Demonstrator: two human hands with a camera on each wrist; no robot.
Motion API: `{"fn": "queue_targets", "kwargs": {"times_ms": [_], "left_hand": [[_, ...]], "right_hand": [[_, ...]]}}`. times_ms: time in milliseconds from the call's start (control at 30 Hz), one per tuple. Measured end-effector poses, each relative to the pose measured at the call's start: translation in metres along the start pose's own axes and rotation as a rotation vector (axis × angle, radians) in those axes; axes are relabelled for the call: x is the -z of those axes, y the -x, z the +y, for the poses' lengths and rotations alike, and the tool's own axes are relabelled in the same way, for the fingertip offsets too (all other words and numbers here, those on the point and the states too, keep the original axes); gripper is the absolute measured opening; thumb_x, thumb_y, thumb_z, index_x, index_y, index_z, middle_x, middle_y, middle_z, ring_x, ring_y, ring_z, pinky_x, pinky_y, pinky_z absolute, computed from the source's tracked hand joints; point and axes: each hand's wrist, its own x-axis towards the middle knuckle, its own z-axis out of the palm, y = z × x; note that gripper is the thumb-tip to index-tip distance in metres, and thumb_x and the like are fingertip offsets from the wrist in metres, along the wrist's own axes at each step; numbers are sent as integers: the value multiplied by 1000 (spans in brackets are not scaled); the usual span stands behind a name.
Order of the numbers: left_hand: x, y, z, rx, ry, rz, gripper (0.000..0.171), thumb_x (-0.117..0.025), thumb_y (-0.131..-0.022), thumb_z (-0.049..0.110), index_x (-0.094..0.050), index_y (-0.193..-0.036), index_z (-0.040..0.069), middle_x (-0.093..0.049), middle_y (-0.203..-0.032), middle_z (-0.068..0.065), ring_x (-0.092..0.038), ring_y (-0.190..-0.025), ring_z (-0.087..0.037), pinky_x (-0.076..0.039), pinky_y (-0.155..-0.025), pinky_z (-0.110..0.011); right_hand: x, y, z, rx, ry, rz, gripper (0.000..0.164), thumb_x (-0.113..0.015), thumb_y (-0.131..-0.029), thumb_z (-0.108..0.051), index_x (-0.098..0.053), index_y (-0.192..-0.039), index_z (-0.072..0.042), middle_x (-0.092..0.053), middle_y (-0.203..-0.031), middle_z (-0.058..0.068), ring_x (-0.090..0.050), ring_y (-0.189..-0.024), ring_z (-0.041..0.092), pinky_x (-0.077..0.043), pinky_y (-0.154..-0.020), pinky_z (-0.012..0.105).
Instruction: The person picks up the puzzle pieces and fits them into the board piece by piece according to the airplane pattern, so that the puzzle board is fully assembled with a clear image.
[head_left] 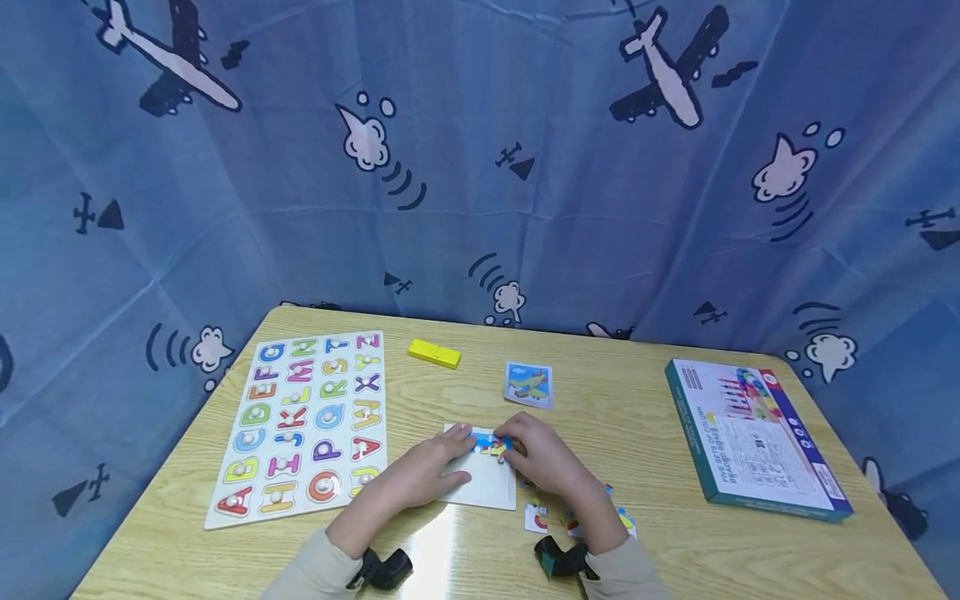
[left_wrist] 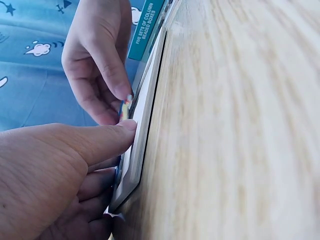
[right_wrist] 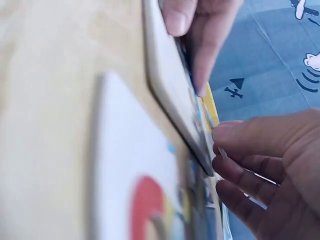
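Note:
A white puzzle board point(head_left: 483, 493) lies on the table before me, a few joined jigsaw pieces point(head_left: 482, 442) along its far edge. My left hand point(head_left: 429, 473) rests over the board's left side, fingertips on the joined pieces. Its thumb point(left_wrist: 112, 140) points toward the board's middle. Over the far right corner, my right hand point(head_left: 546, 457) pinches a jigsaw piece point(right_wrist: 223, 153) between thumb and fingers. The fingers hide most of that piece. Close to the right forearm lie several loose pieces point(head_left: 536, 518), partly covered by the arm.
A picture card with a plane point(head_left: 528, 384) lies beyond the board, a yellow block point(head_left: 434, 353) to its left. At left is an alphabet peg board point(head_left: 300, 429). A boxed bead set point(head_left: 757, 437) sits at right. A blue curtain point(head_left: 480, 167) hangs behind the table.

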Motion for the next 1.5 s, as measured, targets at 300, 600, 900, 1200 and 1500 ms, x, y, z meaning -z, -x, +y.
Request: {"fn": "queue_targets", "kwargs": {"times_ms": [300,600,900,1200,1500], "left_hand": [[0,-1,-1,-5,-10,0,53,-59,-94,26,-46,-140,4,-35,-151,-10,-29,-142,-26,-29,-114,-43],[1,-1,0,-1,-2,1,53,-59,-94,26,-45,-140,4,-34,-152,-10,-29,-142,-25,-29,-115,-43],[5,2,-3,12,11,-44,57,-59,-94,32,-42,-143,7,-30,-154,-6,-25,-144,-23,-28,-115,-42],[24,16,-13,39,78,-77,71,-71,-84,36,-43,-144,10,-32,-154,-5,-28,-143,-24,-30,-114,-45],[27,17,-15,24,94,-136,75,-75,-80,35,-44,-142,8,-31,-154,-6,-30,-141,-25,-33,-112,-43]], "right_hand": [[-6,-2,-3,10,45,18,24,-66,-87,-7,-69,-110,-7,-59,-106,2,-56,-101,19,-51,-87,39],[-9,-3,-6,9,83,21,27,-69,-84,-8,-70,-111,-5,-56,-109,3,-50,-100,16,-50,-82,34],[-12,-4,-7,18,101,20,28,-71,-85,-14,-69,-111,-4,-57,-110,3,-51,-100,17,-50,-84,34],[-14,-3,-8,-2,108,40,28,-72,-84,-14,-68,-111,-8,-59,-108,1,-50,-95,14,-50,-79,32],[-12,0,-4,8,89,29,29,-71,-85,-15,-67,-113,-8,-58,-109,0,-46,-87,10,-46,-71,25]]}}
